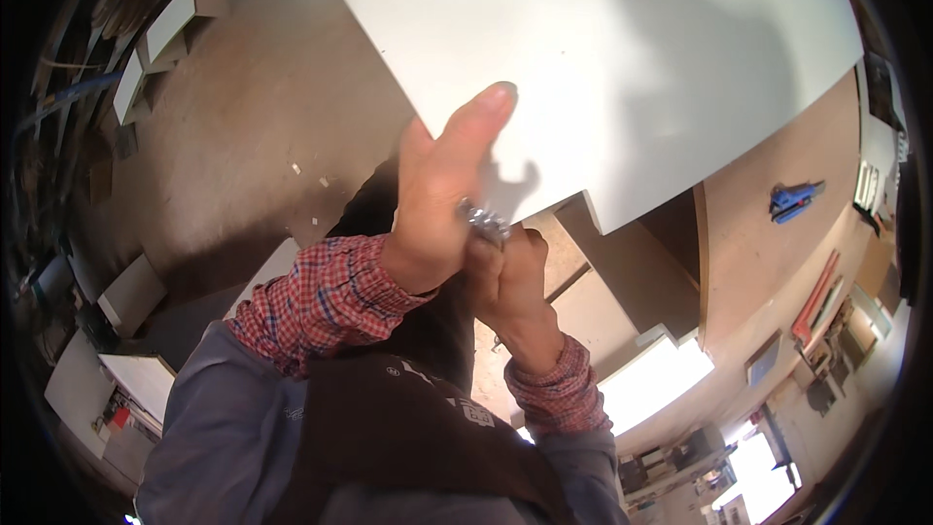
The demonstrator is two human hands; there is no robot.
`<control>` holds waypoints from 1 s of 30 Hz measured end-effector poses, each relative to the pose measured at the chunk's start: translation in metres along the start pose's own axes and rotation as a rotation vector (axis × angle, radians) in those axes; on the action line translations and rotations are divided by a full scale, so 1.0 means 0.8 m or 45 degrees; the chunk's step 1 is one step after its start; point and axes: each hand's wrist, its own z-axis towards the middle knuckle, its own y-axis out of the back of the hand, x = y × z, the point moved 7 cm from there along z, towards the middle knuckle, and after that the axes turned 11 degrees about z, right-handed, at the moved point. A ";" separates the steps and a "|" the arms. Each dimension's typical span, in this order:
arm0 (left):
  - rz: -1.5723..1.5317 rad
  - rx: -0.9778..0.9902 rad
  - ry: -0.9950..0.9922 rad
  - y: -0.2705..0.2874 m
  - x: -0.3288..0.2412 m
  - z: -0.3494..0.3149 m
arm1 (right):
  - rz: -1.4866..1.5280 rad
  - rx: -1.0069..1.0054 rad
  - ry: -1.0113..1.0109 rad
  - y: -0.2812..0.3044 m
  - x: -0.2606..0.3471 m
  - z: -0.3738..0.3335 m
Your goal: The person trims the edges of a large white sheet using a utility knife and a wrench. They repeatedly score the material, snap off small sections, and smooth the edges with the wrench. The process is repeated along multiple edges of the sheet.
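A large white panel spreads away from me, its near corner at my hands. My left hand grips that corner, thumb lying on the top face and the other fingers out of sight beyond the edge. Close beside it, my right hand is closed in a fist. From the top of this fist sticks a small shiny metal piece, between both hands; it is blurred and its kind is unclear. A hooked shadow falls on the panel just beyond it.
Under the panel to the right stands an open wooden box-like frame. A blue tool lies on the brown surface at the right, with a red bar-shaped tool farther along. White boards stand about the left floor.
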 end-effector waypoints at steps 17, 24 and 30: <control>-0.092 0.205 -0.072 -0.004 0.007 0.006 | 0.045 -0.101 -0.406 0.021 0.035 -0.002; -0.191 0.147 0.045 -0.007 0.009 0.002 | -0.163 -0.073 -0.311 0.015 0.046 -0.005; -0.128 0.198 0.294 -0.005 0.008 0.001 | -0.001 -0.136 -0.390 0.019 0.043 -0.016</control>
